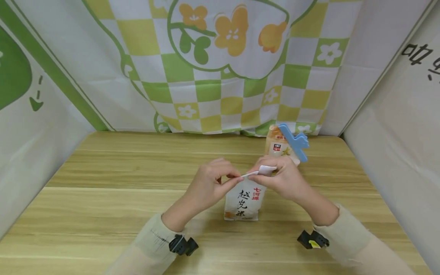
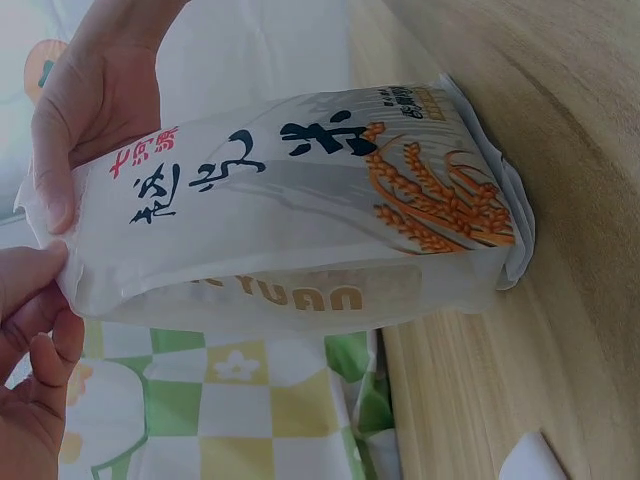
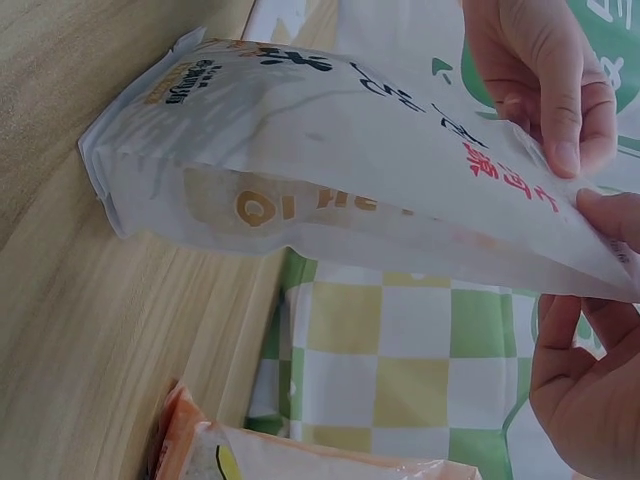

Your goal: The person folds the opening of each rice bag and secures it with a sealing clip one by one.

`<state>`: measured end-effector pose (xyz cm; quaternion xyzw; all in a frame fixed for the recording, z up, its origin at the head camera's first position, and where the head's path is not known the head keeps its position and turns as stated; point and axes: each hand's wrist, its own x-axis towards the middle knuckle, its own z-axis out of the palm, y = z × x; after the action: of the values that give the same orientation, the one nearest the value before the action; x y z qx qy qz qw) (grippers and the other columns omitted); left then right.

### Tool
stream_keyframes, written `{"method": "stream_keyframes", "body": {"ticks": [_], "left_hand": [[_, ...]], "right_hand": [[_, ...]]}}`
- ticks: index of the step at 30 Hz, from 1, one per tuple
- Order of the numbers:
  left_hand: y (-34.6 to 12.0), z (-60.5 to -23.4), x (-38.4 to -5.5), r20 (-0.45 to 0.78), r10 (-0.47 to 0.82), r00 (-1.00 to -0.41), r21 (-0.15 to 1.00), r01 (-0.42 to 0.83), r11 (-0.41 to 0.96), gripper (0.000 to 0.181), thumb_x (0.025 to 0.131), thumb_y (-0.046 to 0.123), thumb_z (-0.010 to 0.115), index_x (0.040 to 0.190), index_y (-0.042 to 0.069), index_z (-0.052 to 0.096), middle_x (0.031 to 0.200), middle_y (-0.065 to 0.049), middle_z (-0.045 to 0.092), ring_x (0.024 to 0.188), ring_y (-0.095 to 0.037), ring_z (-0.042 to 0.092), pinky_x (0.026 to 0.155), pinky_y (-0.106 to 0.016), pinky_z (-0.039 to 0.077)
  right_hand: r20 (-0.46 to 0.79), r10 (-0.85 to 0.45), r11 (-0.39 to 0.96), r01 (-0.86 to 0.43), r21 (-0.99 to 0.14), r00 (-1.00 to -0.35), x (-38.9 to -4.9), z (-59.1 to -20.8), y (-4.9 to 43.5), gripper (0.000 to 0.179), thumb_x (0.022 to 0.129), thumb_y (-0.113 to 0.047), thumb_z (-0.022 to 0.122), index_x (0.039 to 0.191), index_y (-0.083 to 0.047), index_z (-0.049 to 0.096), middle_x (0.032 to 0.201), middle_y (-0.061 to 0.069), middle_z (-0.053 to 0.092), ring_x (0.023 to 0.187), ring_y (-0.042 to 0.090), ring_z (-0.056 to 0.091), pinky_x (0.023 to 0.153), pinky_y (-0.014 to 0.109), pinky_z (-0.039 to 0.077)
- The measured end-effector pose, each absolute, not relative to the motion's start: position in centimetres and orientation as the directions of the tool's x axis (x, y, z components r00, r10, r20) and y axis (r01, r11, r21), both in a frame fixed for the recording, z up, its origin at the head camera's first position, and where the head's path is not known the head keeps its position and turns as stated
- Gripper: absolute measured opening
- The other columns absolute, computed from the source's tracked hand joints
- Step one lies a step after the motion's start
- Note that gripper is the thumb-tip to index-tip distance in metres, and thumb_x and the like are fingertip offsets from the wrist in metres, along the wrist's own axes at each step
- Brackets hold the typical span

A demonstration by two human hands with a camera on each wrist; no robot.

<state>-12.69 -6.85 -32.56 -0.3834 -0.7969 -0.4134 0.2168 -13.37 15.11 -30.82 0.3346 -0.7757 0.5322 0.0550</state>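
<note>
While one white bag stands on the wooden table in the head view, two hands pinch its top edge: the left hand at one end, the right hand just beside it. Behind the right hand is one orange-and-white bag with one blue clip. The left wrist view shows three large dark characters on the white bag's front, both thumbs at its top. The right wrist view shows its creased side, plus part of the orange-and-white bag.
</note>
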Motion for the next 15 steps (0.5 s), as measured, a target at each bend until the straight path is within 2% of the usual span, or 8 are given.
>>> {"method": "stream_keyframes", "body": {"ticks": [4, 11, 15], "left_hand": [[-6.9, -32.6, -12.7, 0.668, 0.440, -0.600, 0.489, 0.800, 0.348, 0.007, 0.086, 0.008, 0.076, 0.080, 0.010, 0.073, 0.073, 0.001, 0.068, 0.068, -0.009, 0.056, 0.053, -0.014, 0.041], [-7.6, -32.5, -12.3, 0.505, 0.456, -0.733, 0.600, 0.678, 0.424, 0.006, 0.087, 0.014, 0.076, 0.085, 0.012, 0.071, 0.080, 0.001, 0.067, 0.076, -0.009, 0.058, 0.056, -0.018, 0.046], [-8.0, -32.3, -12.1, 0.459, 0.471, -0.753, 0.593, 0.655, 0.468, 0.007, 0.087, 0.016, 0.076, 0.085, 0.014, 0.070, 0.081, 0.003, 0.067, 0.077, -0.007, 0.058, 0.058, -0.018, 0.047]], "right_hand": [[0.475, -0.461, 0.178, -0.602, -0.778, -0.750, -13.5, -31.1, 14.9, 0.013, 0.080, 0.011, 0.074, 0.084, -0.001, 0.077, 0.078, 0.004, 0.074, 0.071, 0.004, 0.059, 0.059, 0.021, 0.049], [0.496, -0.437, 0.176, -0.612, -0.771, -0.750, -13.5, -31.3, 14.7, 0.014, 0.079, 0.013, 0.074, 0.083, 0.000, 0.077, 0.077, 0.003, 0.074, 0.072, 0.004, 0.060, 0.060, 0.022, 0.050], [0.507, -0.427, 0.164, -0.616, -0.771, -0.749, -13.5, -31.4, 14.7, 0.014, 0.078, 0.015, 0.074, 0.082, 0.002, 0.076, 0.077, 0.006, 0.073, 0.072, 0.004, 0.061, 0.060, 0.022, 0.050]]}}
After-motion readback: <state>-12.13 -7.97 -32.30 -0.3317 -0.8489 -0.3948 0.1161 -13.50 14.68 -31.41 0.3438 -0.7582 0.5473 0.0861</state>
